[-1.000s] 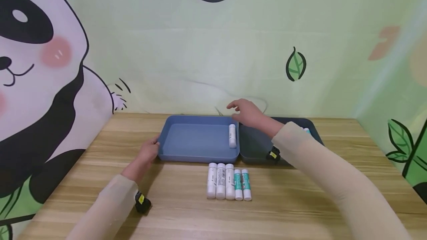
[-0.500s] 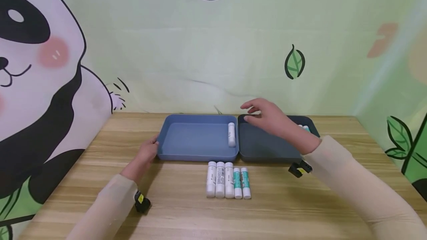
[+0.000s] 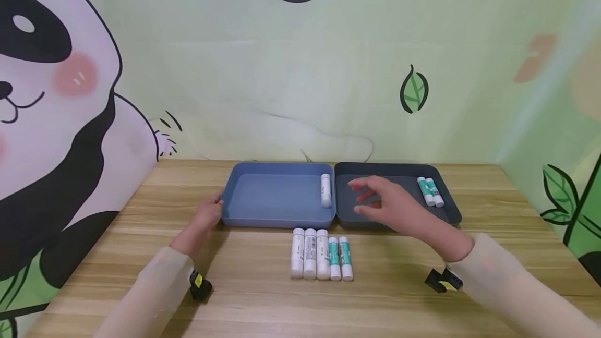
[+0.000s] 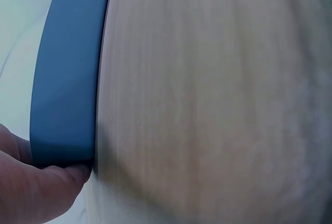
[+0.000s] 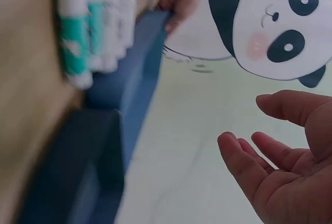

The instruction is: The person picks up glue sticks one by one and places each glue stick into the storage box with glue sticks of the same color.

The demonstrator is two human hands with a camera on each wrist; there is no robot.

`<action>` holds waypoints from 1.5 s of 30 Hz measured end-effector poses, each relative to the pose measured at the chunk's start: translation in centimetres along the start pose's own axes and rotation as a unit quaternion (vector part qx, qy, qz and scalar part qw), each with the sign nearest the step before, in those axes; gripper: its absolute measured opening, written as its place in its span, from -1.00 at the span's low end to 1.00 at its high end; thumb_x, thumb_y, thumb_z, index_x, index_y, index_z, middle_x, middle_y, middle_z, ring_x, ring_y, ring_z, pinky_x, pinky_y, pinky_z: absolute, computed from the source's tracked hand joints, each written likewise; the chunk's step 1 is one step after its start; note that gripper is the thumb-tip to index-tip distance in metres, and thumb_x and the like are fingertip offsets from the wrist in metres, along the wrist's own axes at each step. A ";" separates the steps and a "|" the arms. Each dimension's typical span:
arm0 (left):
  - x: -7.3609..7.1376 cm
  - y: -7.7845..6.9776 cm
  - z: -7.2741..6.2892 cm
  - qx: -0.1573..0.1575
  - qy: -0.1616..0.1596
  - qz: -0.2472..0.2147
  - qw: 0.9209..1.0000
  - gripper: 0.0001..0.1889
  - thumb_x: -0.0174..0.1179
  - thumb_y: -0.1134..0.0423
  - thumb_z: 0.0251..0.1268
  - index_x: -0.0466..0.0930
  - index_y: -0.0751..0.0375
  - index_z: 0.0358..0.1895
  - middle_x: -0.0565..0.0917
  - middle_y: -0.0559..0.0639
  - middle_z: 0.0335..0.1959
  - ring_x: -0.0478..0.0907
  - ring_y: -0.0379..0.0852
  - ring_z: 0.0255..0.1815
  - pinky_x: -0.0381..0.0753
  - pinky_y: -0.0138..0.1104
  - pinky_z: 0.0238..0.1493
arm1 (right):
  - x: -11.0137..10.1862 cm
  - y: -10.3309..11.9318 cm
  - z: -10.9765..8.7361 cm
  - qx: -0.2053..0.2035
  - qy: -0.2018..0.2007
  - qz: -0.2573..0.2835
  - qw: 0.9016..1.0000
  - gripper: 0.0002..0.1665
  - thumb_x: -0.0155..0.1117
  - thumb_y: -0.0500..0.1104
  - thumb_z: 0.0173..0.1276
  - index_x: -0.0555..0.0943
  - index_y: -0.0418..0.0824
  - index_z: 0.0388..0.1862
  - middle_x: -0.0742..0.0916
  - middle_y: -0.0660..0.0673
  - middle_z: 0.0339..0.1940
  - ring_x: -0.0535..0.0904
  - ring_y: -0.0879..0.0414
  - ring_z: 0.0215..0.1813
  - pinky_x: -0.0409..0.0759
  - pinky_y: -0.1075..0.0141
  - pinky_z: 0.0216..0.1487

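Note:
At the left end of the blue tray (image 3: 269, 197), my left hand (image 3: 206, 214) grips the side. In the left wrist view its thumb and a finger (image 4: 44, 187) press the tray wall (image 4: 67, 89). My right hand (image 3: 392, 205) hovers over the dark tray (image 3: 345, 207), fingers loosely bent and apart, holding nothing. A white glue stick (image 3: 326, 191) lies in the blue tray near its right wall. Two green-labelled glue sticks (image 3: 430, 192) lie at the right of the dark tray.
In front of the trays, larger white glue sticks (image 3: 310, 254) and two smaller green-labelled glue sticks (image 3: 340, 258) lie side by side on the wooden table (image 3: 244, 296). A panda-printed backdrop (image 3: 281, 77) rises behind the table's back edge.
My right hand has moved from above where the trays meet, rightward and then down toward me over the dark tray, uncovering the green-labelled glue sticks there. My left hand stays on the blue tray.

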State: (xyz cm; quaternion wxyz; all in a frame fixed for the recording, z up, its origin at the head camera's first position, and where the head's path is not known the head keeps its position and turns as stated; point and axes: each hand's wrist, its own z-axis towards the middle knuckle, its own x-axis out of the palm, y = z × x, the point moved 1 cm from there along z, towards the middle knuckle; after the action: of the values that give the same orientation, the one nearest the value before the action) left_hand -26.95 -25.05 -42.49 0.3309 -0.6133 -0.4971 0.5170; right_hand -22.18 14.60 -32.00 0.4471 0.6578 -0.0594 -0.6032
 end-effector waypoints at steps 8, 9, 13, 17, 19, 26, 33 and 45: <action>0.0 0.0 0.1 -0.001 0.001 0.001 1.000 -0.43 -0.42 0.43 0.63 -0.16 0.45 0.62 -0.11 0.41 0.67 -0.22 0.28 0.73 -0.16 0.02 0.75 | 3.2 -1.8 -1.4 0.057 0.060 0.070 0.994 -0.40 0.37 -0.27 0.38 0.49 -0.42 0.36 0.70 -0.37 0.15 0.69 0.02 -0.02 0.73 0.30 -0.05; 0.0 0.0 0.1 0.000 0.002 0.000 1.000 -0.43 -0.42 0.43 0.63 -0.16 0.46 0.61 -0.10 0.42 0.67 -0.22 0.27 0.73 -0.15 0.02 0.75 | 3.5 -2.1 -1.5 0.064 0.063 0.079 0.993 -0.39 0.37 -0.28 0.37 0.49 -0.44 0.36 0.71 -0.36 0.12 0.68 0.06 -0.04 0.70 0.35 -0.09; 0.1 0.0 0.1 0.000 0.001 -0.005 1.000 -0.43 -0.42 0.44 0.63 -0.16 0.47 0.61 -0.10 0.43 0.66 -0.22 0.29 0.72 -0.15 0.03 0.75 | 4.9 -3.3 -1.9 0.089 0.074 0.124 0.985 -0.35 0.34 -0.30 0.35 0.45 -0.53 0.37 0.72 -0.36 0.04 0.62 0.12 -0.11 0.63 0.44 -0.16; 0.1 -0.1 0.1 -0.006 -0.004 -0.010 1.000 -0.43 -0.43 0.43 0.62 -0.17 0.46 0.61 -0.11 0.43 0.66 -0.22 0.29 0.72 -0.16 0.03 0.75 | 5.9 -4.1 -2.1 0.136 0.081 0.184 0.970 -0.27 0.32 -0.30 0.32 0.37 -0.57 0.42 0.70 -0.33 -0.02 0.60 0.14 -0.17 0.68 0.40 -0.21; 0.1 -0.2 0.1 -0.009 -0.006 -0.015 1.000 -0.43 -0.43 0.44 0.62 -0.17 0.46 0.61 -0.11 0.41 0.67 -0.21 0.28 0.72 -0.15 0.02 0.75 | 6.4 -4.5 -2.1 0.166 0.078 0.210 0.960 -0.24 0.32 -0.30 0.32 0.34 -0.56 0.44 0.68 -0.30 -0.02 0.61 0.15 -0.19 0.73 0.34 -0.20; 0.0 -0.3 0.0 -0.009 0.001 -0.021 1.000 -0.43 -0.44 0.44 0.62 -0.20 0.46 0.61 -0.14 0.39 0.67 -0.25 0.26 0.73 -0.18 0.01 0.75 | 7.8 -5.1 -2.0 0.194 0.078 0.203 0.957 -0.26 0.35 -0.31 0.27 0.38 -0.58 0.39 0.68 -0.29 -0.03 0.58 0.17 -0.19 0.71 0.35 -0.19; 0.2 0.1 -0.2 -0.013 0.008 -0.009 1.000 -0.42 -0.43 0.40 0.63 -0.18 0.44 0.62 -0.11 0.38 0.68 -0.25 0.25 0.73 -0.18 0.03 0.75 | 8.8 -5.0 -1.9 0.220 0.070 0.201 0.952 -0.23 0.41 -0.32 0.24 0.39 -0.56 0.40 0.66 -0.26 -0.04 0.58 0.16 -0.21 0.74 0.31 -0.22; 0.2 -0.2 -0.4 -0.015 0.013 -0.002 1.000 -0.42 -0.46 0.40 0.63 -0.25 0.44 0.63 -0.17 0.40 0.68 -0.26 0.26 0.73 -0.19 0.04 0.75 | 9.0 -4.9 -1.5 0.212 0.067 0.161 0.962 -0.22 0.48 -0.31 0.21 0.44 -0.48 0.39 0.62 -0.23 -0.09 0.52 0.09 -0.22 0.66 0.34 -0.30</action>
State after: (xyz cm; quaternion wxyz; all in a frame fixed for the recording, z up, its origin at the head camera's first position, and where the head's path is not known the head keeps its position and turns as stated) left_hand -26.67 -24.77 -42.26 0.3294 -0.6233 -0.5020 0.5011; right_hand -20.75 12.70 -42.07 0.3922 0.7582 -0.2608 -0.4509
